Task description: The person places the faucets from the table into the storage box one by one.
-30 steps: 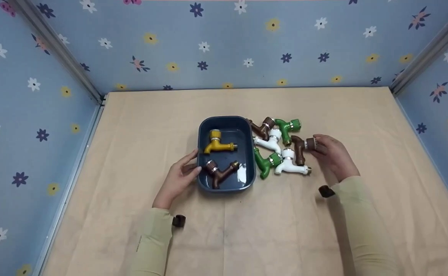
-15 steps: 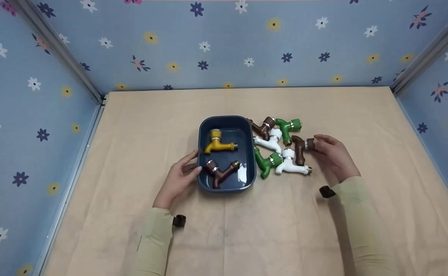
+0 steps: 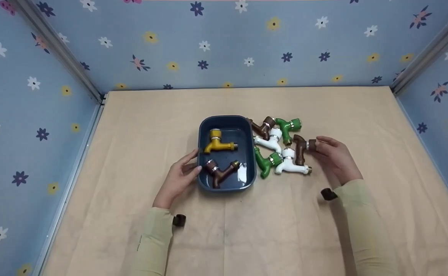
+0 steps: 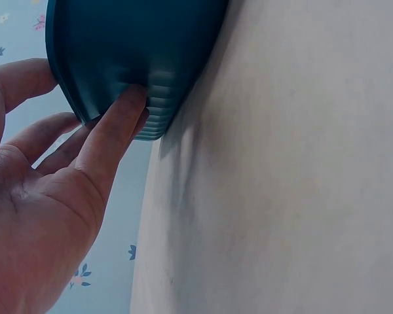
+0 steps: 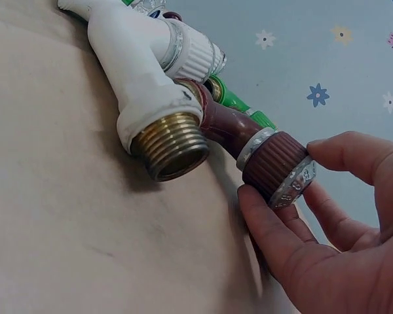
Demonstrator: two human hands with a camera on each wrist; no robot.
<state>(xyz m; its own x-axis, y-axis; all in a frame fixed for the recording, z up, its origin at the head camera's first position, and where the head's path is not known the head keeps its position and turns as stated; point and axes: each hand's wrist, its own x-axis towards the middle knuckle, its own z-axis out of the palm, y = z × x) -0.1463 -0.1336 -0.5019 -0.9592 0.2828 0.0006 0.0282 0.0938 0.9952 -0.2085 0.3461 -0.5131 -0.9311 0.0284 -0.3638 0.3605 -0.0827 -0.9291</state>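
Note:
My left hand (image 3: pixel 177 182) holds the left side of a dark blue tub (image 3: pixel 227 190). The left wrist view shows one finger flat against the tub's outer wall (image 4: pixel 111 46), with another fingertip at its rim. Inside the tub lie a yellow tap (image 3: pixel 218 145) and a brown tap (image 3: pixel 220 176), apart. My right hand (image 3: pixel 337 159) pinches the ribbed knob of another brown tap (image 3: pixel 300 149) between thumb and fingers. That tap sits just behind a white tap (image 3: pixel 292 168), whose brass thread faces the right wrist camera.
Beside the tub's right wall are a green tap (image 3: pixel 265 164), a second white tap (image 3: pixel 270 142), a third brown tap (image 3: pixel 263 127) and a second green tap (image 3: pixel 287 129), bunched together. Beige cloth (image 3: pixel 224 237) covers the table. Blue flowered panels (image 3: pixel 224 42) surround it.
The brown tap in my right hand has shifted slightly to the right, away from the other taps, along with the hand. My left hand and the tub have stayed put.

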